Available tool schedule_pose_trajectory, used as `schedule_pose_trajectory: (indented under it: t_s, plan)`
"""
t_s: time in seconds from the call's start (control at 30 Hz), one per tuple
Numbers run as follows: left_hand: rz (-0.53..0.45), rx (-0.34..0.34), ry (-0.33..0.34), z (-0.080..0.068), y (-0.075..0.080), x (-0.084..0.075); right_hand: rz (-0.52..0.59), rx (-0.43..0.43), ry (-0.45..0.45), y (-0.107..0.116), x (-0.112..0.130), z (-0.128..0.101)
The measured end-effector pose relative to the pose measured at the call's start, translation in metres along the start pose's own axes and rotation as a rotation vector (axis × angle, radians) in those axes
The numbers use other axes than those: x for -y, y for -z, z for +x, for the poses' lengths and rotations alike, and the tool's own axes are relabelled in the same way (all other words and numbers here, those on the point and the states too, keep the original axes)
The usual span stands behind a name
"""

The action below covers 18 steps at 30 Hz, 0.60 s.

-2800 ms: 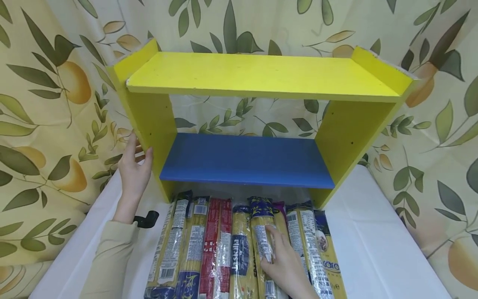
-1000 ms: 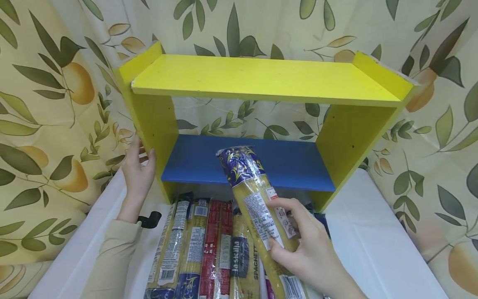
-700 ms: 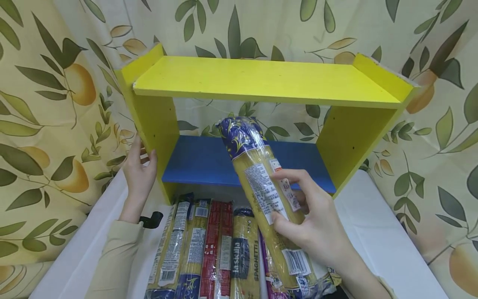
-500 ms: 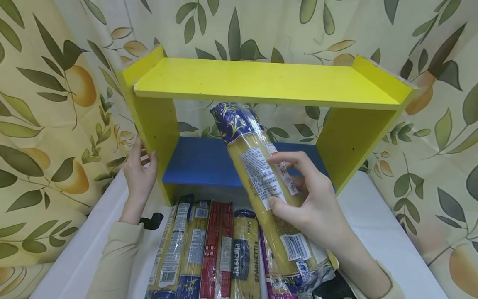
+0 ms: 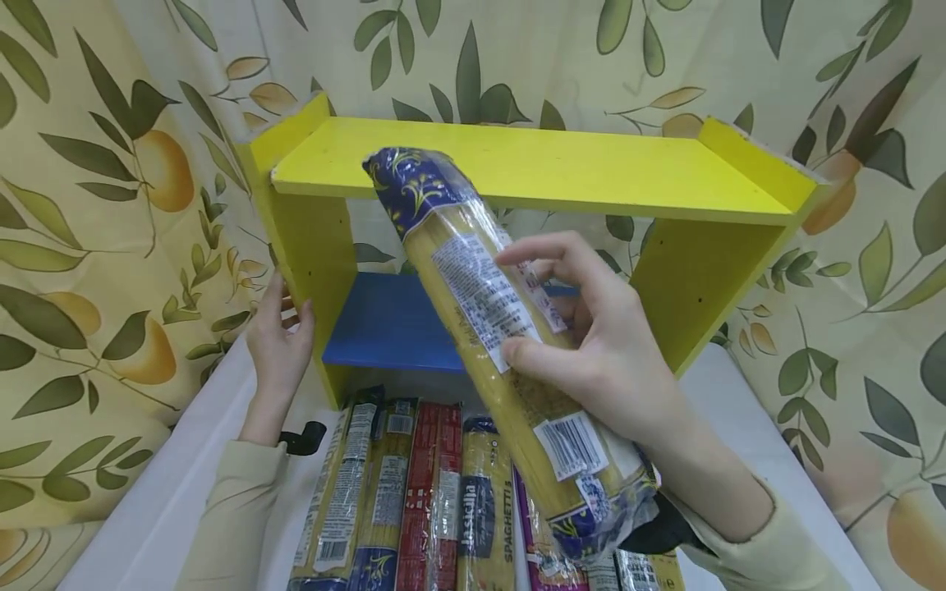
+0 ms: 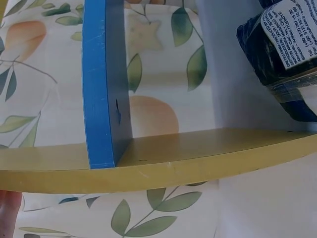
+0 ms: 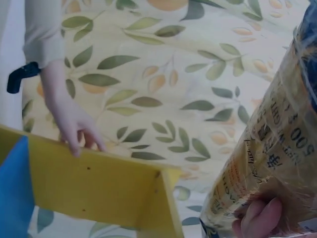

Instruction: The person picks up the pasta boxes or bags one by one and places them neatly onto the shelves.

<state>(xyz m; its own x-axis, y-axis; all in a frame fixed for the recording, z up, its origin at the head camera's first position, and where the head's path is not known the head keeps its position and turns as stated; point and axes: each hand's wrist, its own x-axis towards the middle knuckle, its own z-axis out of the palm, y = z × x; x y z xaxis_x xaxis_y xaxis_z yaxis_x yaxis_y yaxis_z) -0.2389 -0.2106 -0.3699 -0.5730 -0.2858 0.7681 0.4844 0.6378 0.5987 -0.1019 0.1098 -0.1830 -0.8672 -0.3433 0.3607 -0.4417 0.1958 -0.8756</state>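
Note:
My right hand [image 5: 599, 336] grips a packet of spaghetti [image 5: 502, 394] with a blue patterned end, thumb on its label and fingers over the far side. The packet tilts to the upper left, its top overlapping the front edge of the yellow shelf unit [image 5: 532, 168]. In the right wrist view, fingertips press the packet's wrapper [image 7: 267, 148]. My left hand [image 5: 281, 345] rests against the unit's left side panel [image 5: 306, 246], fingers on its outer face. Several other pasta packets lie in a row below, including a red one [image 5: 429, 492] and a Spaghetti 5 one [image 5: 484, 501].
A blue middle shelf [image 5: 392, 316] spans the unit above the row of packets. White cloth [image 5: 739, 402] covers the table. A leaf-patterned curtain [image 5: 850, 328] hangs behind and at both sides.
My right hand has lifted the spaghetti packet out of the row and carried it up and slightly left, in front of the unit. The left hand stays at the side panel.

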Motion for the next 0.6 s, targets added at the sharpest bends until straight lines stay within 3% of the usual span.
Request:
schedule_pose_trajectory:
  t_s: [0.23, 0.6]
  plan:
    - [-0.009, 0.0, 0.011, 0.001, 0.0, 0.0, 0.008, -0.069, -0.046, -0.002, 0.019, 0.042]
    - [-0.008, 0.005, 0.018, -0.002, 0.001, -0.001, 0.098, -0.138, -0.13, -0.018, 0.017, 0.123]
